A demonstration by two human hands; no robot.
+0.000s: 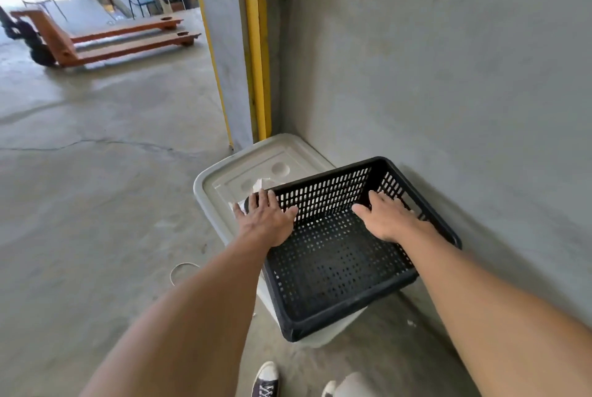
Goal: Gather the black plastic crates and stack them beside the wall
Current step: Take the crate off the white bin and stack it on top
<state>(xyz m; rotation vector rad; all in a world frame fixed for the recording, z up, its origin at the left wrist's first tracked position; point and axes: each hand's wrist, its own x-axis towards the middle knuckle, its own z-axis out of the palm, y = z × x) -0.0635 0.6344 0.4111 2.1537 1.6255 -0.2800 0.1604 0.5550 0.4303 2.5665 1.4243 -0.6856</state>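
A single black plastic crate with perforated walls and floor sits empty and slightly askew on the lid of a white bin, close to the grey wall. My left hand lies over its far left rim, fingers outside and thumb inside. My right hand grips the right rim the same way. No other black crate is in view.
A yellow post stands at the wall corner behind the bin. An orange pallet jack lies on the concrete floor at far left. A thin wire ring lies left of the bin. My shoe shows at the bottom.
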